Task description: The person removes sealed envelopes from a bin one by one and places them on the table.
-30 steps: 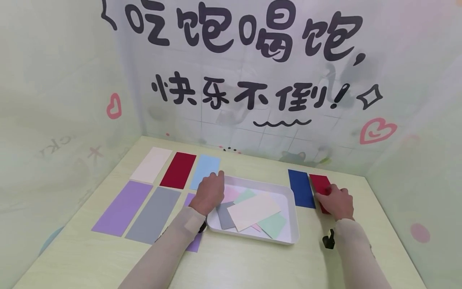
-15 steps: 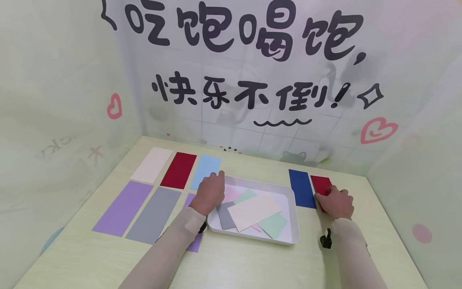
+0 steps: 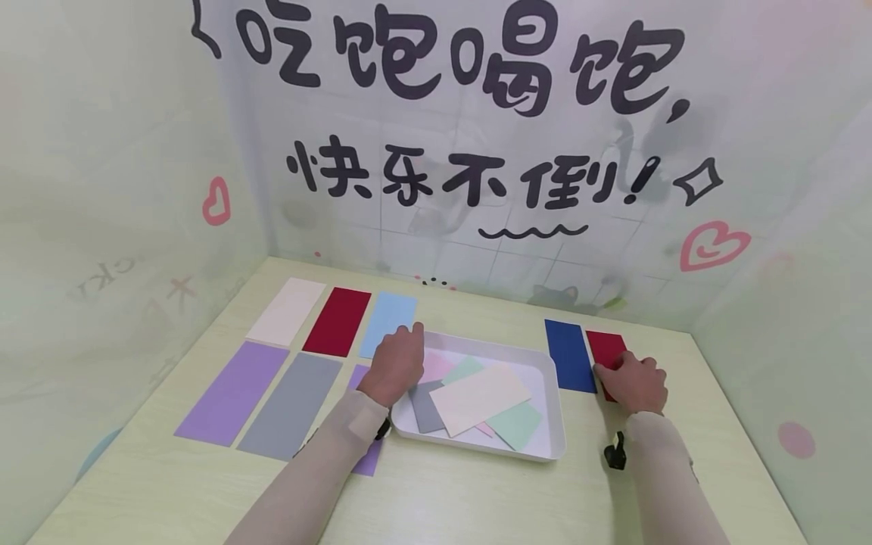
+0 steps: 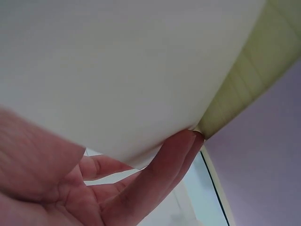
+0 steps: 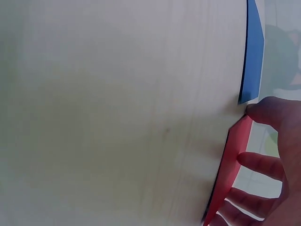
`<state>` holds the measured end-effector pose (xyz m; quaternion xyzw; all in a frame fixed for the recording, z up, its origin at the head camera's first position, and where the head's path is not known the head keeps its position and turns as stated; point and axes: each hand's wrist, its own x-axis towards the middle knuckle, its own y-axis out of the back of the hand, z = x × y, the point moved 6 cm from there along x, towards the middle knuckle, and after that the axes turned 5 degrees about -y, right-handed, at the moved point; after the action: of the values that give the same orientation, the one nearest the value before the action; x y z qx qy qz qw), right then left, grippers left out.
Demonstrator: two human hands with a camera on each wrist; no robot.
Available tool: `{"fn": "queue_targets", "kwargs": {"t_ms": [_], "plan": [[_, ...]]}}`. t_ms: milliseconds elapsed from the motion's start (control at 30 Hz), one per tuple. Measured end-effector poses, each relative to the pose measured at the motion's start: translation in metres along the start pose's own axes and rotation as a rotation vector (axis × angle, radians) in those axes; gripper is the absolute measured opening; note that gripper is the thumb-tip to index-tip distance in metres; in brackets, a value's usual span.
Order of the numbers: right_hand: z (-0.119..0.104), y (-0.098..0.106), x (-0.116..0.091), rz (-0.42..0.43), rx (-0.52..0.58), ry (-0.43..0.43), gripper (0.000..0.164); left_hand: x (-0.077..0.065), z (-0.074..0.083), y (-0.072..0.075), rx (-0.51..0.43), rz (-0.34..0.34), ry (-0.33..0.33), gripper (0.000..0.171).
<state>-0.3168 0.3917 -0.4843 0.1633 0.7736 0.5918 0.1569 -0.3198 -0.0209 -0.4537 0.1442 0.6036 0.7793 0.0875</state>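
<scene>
Left grip [image 3: 395, 365], right grip [image 3: 633, 384]: bare hands. Left sleeve [image 3: 316, 469], right sleeve [image 3: 671, 477]: long, pale beige-grey. Small black gadget [image 3: 615, 452] at right wrist, black piece [image 3: 383, 429] at left wrist, partly hidden.

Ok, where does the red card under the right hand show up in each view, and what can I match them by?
Head: the red card lies at right, partly covered by the right hand.
Left wrist: not in this picture.
Right wrist: lower right, seen at a slant, fingertips on it.
Shared landmark, head and right wrist only: the blue card, left of the red card in head, above it in right wrist.
</scene>
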Motion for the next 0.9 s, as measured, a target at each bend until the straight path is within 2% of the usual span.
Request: {"fn": "queue_targets", "kwargs": {"t_ms": [233, 367, 633, 900], "plan": [[-0.003, 0.002, -0.002, -0.018, -0.002, 0.015, 0.06, 0.0, 0.001, -0.002, -0.019, -0.011, 0.01, 0.042], [-0.014, 0.007, -0.005, -0.002, 0.0, 0.057, 0.066, 0.0, 0.001, -0.001, -0.007, 0.006, -0.008, 0.041], [-0.051, 0.021, -0.022, 0.1, -0.017, 0.241, 0.061, 0.0, 0.001, 0.001, 0.011, 0.021, -0.022, 0.04], [-0.1, 0.035, -0.065, 0.176, 0.008, 0.448, 0.05, -0.001, 0.003, 0.001, 0.012, 0.02, -0.021, 0.039]]}}
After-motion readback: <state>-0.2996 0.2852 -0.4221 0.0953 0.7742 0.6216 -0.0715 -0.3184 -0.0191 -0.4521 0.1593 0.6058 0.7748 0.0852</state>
